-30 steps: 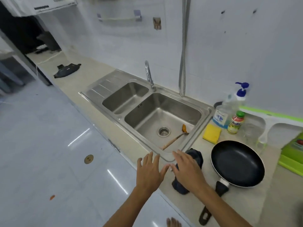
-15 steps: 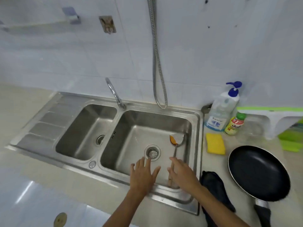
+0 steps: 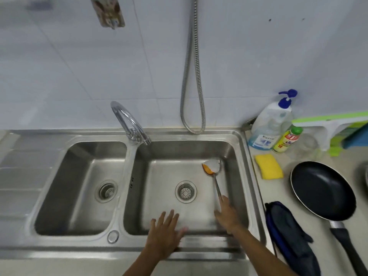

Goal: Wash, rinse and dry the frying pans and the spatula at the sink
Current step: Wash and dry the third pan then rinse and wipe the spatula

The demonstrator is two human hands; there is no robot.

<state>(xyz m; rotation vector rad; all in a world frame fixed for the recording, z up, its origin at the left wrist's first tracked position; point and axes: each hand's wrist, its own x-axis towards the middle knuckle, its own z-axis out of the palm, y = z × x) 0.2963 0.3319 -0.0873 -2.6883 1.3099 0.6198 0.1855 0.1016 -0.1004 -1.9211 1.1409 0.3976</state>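
A metal spatula (image 3: 212,168) with orange residue on its blade lies in the right sink basin (image 3: 235,152), blade toward the back right corner. My right hand (image 3: 227,213) is down in the basin at the handle's near end, fingers touching it; a closed grip is not visible. My left hand (image 3: 166,232) hovers open with spread fingers over the basin's front edge. A black frying pan (image 3: 322,189) sits on the counter to the right, handle pointing toward me.
A yellow sponge (image 3: 268,166), a soap pump bottle (image 3: 268,126) and a small green-capped bottle (image 3: 286,139) stand right of the sink. A dark cloth (image 3: 288,234) lies by the pan. The faucet (image 3: 129,122) rises between the basins; a metal hose (image 3: 192,76) hangs behind.
The view has closed in on the sink. My right hand has reached deeper into the right basin onto the spatula handle; my left hand stays at the front edge.
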